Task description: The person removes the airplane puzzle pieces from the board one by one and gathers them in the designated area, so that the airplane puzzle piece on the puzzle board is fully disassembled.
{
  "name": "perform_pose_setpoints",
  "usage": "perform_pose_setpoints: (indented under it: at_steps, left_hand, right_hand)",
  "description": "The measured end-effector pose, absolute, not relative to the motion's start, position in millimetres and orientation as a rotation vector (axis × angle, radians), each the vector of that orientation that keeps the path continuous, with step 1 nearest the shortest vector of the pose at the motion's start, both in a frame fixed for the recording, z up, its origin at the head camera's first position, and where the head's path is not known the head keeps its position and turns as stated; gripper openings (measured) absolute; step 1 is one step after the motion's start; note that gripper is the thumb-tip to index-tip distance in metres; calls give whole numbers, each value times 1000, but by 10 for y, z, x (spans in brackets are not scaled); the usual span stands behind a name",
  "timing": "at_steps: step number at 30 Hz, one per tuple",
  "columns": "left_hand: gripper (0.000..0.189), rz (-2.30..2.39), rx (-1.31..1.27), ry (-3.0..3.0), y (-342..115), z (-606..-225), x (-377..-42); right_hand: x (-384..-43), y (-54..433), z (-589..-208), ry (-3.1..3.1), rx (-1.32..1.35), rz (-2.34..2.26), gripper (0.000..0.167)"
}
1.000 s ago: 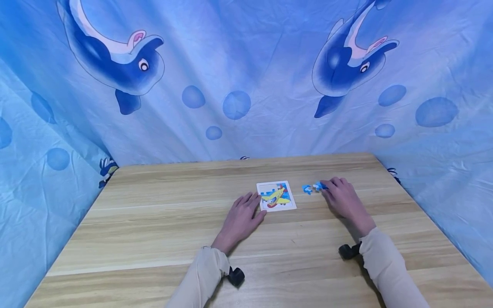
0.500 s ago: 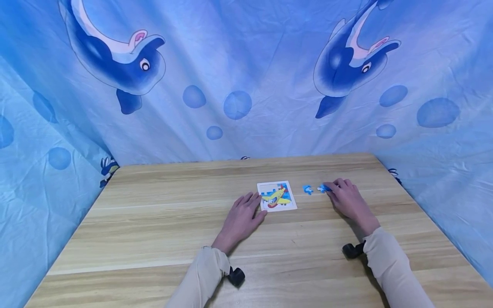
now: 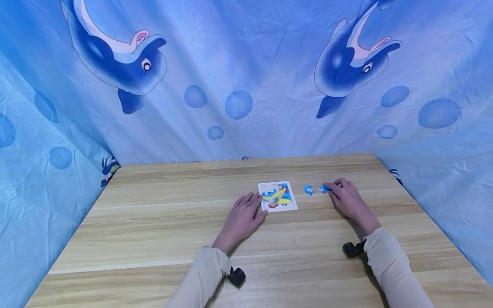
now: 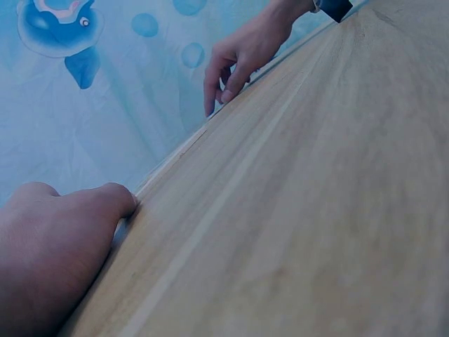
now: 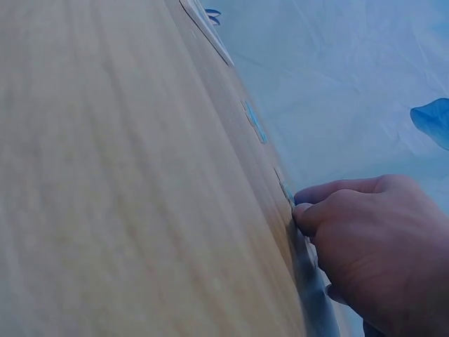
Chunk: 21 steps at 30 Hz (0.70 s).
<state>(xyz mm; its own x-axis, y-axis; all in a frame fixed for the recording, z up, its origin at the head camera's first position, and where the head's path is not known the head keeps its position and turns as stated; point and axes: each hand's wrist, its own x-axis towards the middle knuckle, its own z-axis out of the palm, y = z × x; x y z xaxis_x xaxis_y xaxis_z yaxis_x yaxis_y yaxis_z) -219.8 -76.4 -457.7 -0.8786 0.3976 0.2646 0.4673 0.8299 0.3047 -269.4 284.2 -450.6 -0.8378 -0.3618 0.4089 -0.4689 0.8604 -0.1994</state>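
Observation:
A square jigsaw puzzle (image 3: 294,206) with a white border and a yellow airplane picture lies flat, part of its upper left unfilled. Along its left edge rests my left hand (image 3: 242,217), fingers extended and thumb at the lower left corner. To the right of the board, a loose blue-and-white puzzle piece (image 3: 309,190) lies on the table. Just beyond it my right hand (image 3: 348,200) pinches another blue puzzle piece (image 3: 322,188) low at the tabletop, partly hidden by the fingertips. In the right wrist view, index finger and thumb (image 5: 304,210) meet at that piece's edge.
The wood-grain table (image 3: 154,239) extends on all sides of the puzzle. A blue curtain (image 3: 262,132) printed with dolphins and bubbles hangs behind and beside it. Each wrist carries a small black camera, such as the right wrist camera (image 3: 350,250).
My right hand has shifted slightly right, and the piece at its fingertips has slid with it, widening the gap to the other loose piece. My left hand keeps its place at the board.

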Motion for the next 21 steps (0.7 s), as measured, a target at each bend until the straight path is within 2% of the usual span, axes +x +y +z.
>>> perform_pose_setpoints:
  at_steps: [13, 21]
  left_hand:
    - [59, -545, -669, -2826, -755, -4587, -2203]
    - [59, -548, -675, -2819, -757, -4584, -2201]
  right_hand:
    - [-2650, 2821, -4458, -2728, 521, 590, 33]
    - [-2629, 2606, -4373, -2688, 555, 681, 33]
